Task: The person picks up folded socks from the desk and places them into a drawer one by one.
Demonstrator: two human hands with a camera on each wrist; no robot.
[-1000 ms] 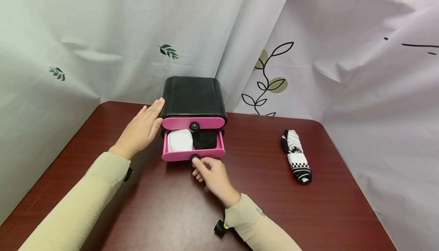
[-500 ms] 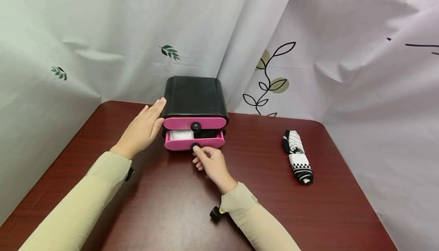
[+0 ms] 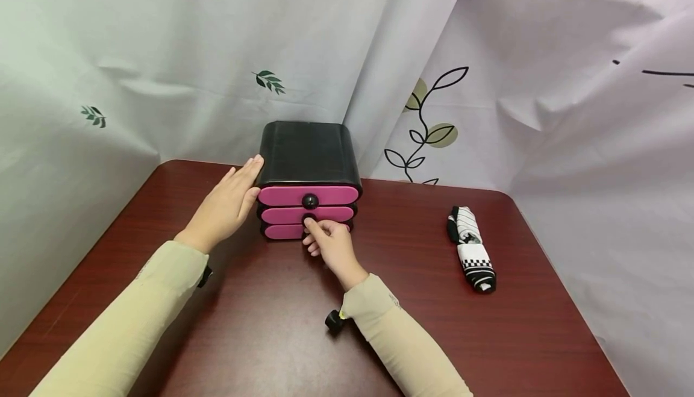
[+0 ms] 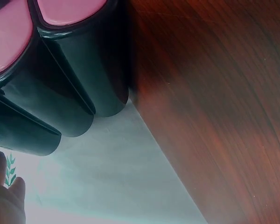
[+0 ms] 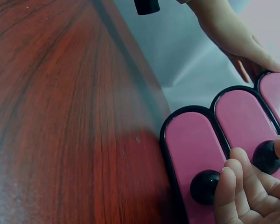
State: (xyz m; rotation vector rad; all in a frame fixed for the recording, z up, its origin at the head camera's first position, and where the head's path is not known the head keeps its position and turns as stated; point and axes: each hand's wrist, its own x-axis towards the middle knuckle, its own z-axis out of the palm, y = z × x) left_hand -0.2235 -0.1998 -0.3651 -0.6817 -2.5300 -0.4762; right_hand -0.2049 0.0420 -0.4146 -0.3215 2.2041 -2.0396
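Nearest to me in the head view, the pale left sleeve (image 3: pixel 119 318) ran in from the lower left and the pale right sleeve (image 3: pixel 403 337) from the bottom edge, right of centre. A small black fitting (image 3: pixel 334 321) stuck out beside the right cuff. Past it, near the middle of the frame, I had the right hand (image 3: pixel 332 243) pinching the middle knob (image 5: pixel 266 157), thumb on it and fingers curled beneath. On the right wrist feed those fingers overlapped the bottom knob (image 5: pixel 204 186); I could not tell whether they touched it.

The middle drawer (image 3: pixel 282 215) sat closed, level with the top drawer (image 3: pixel 284 196) and the bottom drawer (image 3: pixel 283 232), all pink, in the black cabinet (image 3: pixel 307 153) just left of centre. Left of that, I had the left hand (image 3: pixel 221 207) spread, fingers straight, resting against the cabinet's side.

Right of centre, well apart from both hands, black-and-white socks (image 3: pixel 472 249) lay on the dark red table (image 3: pixel 244 325). Furthest off, a whitish curtain (image 3: pixel 217 35) filled the upper frame, with a vine print (image 3: pixel 420 132) right of the cabinet.
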